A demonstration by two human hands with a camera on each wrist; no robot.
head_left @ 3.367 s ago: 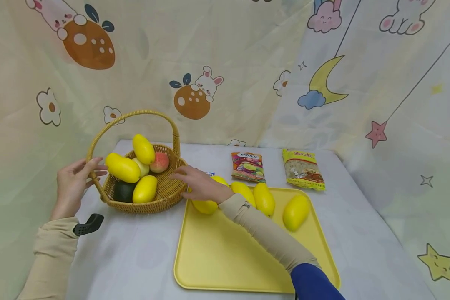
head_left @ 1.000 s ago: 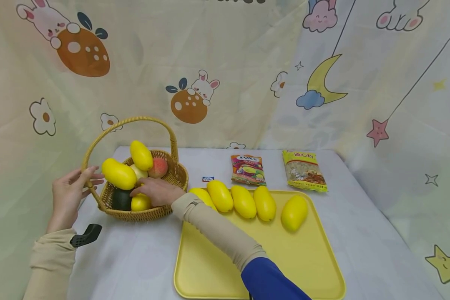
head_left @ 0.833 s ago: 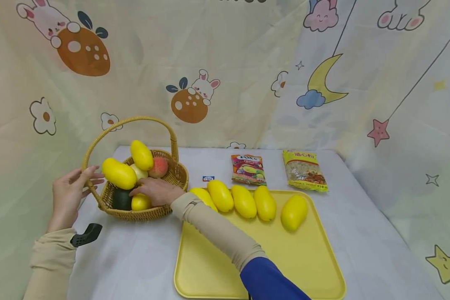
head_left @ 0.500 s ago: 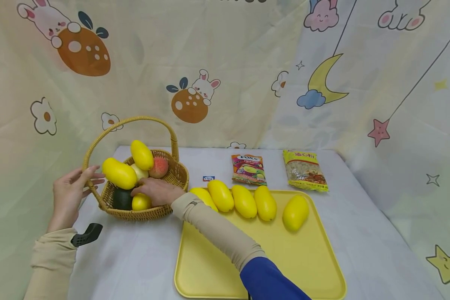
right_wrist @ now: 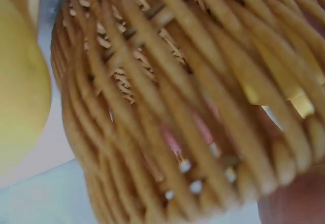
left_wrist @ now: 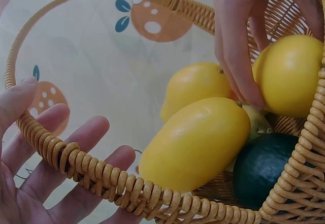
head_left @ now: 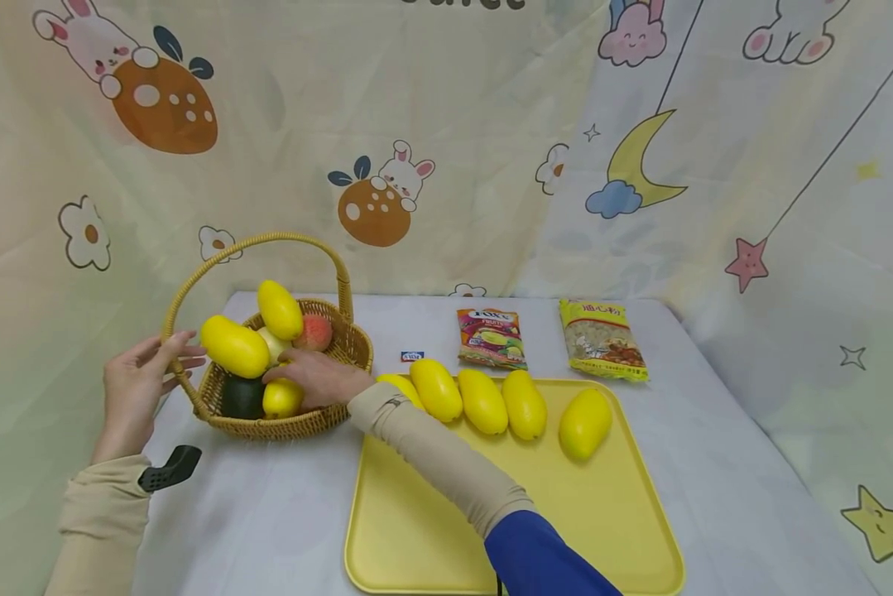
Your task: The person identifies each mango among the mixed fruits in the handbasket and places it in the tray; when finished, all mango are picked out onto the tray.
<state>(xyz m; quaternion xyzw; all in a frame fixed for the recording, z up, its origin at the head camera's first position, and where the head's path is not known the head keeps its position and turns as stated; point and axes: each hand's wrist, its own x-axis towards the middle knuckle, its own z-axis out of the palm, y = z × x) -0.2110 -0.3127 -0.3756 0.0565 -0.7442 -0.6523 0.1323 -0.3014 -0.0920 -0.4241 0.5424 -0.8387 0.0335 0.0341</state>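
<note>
- Wicker basket (head_left: pixel 282 429), one in all, stands at the left of the white-covered worktop (head_left: pixel 267 513), its single arched handle (head_left: pixel 290 237) upright.
- Six fruits show in the basket: three yellow, one dark green, one pale and one reddish.
- Of the three yellow ones, the front yellow fruit (head_left: pixel 282 399) sits low at the near side, the left yellow fruit (head_left: pixel 233 346) leans on the pile by the left rim, and the upper yellow fruit (head_left: pixel 280 310) lies behind.
- One dark green fruit (head_left: pixel 242 398) is just beside the front one; one pale fruit (head_left: pixel 273 346) is partly hidden among the yellow; one reddish fruit (head_left: pixel 314 333) lies towards the back.
- Two hands: the left hand (head_left: pixel 136 381) has its fingers spread apart, touching the handle near its left foot.
- The right hand (head_left: pixel 319 377) reaches into the basket, fingers and thumb bent about the front yellow fruit, gripping it.
- One yellow tray (head_left: pixel 416 530) carries five yellow tray fruits (head_left: pixel 524 404): four in a row, the leftmost partly covered by the right sleeve (head_left: pixel 439 459), and one apart at the right.
- Two packets lie beyond the tray: one purple-and-orange packet (head_left: pixel 492 338), one yellow packet (head_left: pixel 604 340).
- One small blue-and-white piece (head_left: pixel 412 357) lies left of them.
</note>
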